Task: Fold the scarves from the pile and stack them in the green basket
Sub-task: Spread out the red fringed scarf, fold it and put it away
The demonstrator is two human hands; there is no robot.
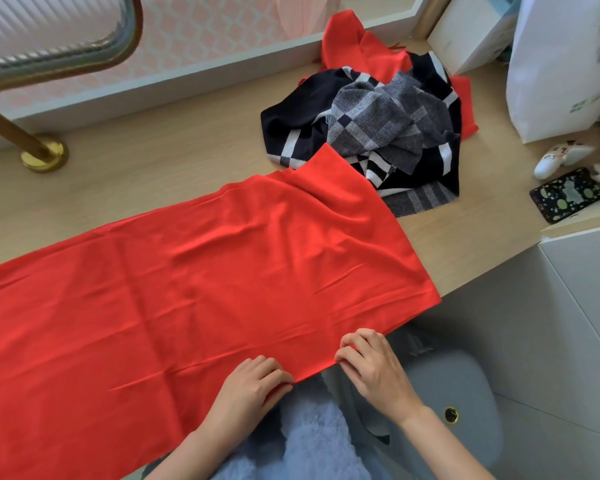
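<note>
Hands meet at the near edge of the tabletop (160, 161), a pale wood-grain surface that runs along a window. The left hand (253, 386) has its fingers curled over the near hem of a red scarf (205, 271), with a fold of the cloth caught under them. Just beside it, the right hand (374, 368) pinches the same hem with bent fingers, close to the scarf's near right corner. The two hands are a little apart and do not touch.

The red scarf lies spread flat and mostly smooth, with a few shallow creases. It covers the tabletop from the left edge to the middle, and its near hem hangs over the near edge. Its far right corner rests on the foot of the pile (378, 126), which sits towards the far right corner of the tabletop. In that heap a grey checked scarf (374, 112) is crumpled on top of a black-and-white scarf (302, 109), and more red cloth (354, 46) lies behind them against the window frame.

At the right edge lie a phone (565, 199) in a dark patterned case and a white paper bag (561, 64) that stands upright. A brass post (32, 147) is fixed near the far left corner.
</note>
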